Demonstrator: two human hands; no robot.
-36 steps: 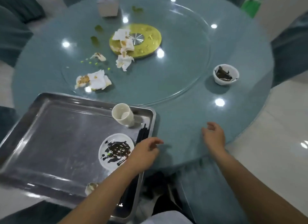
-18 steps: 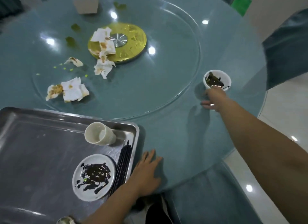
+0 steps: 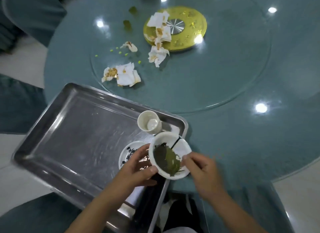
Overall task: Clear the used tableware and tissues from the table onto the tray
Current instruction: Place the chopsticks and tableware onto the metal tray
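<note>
"How far along?"

"The cup (image 3: pixel 149 124) and plate (image 3: pixel 127 150) are on the tray (image 3: pixel 69 128). The left hand (image 3: pixel 136 165) and right hand (image 3: pixel 199 170) pinch the rim of the bowl (image 3: pixel 168 156), tilted above the tray's right corner."

"What's left?"

"The tissues (image 3: pixel 124 75), at eleven and twelve o'clock from the bowl on the table (image 3: pixel 225 137)."
</note>
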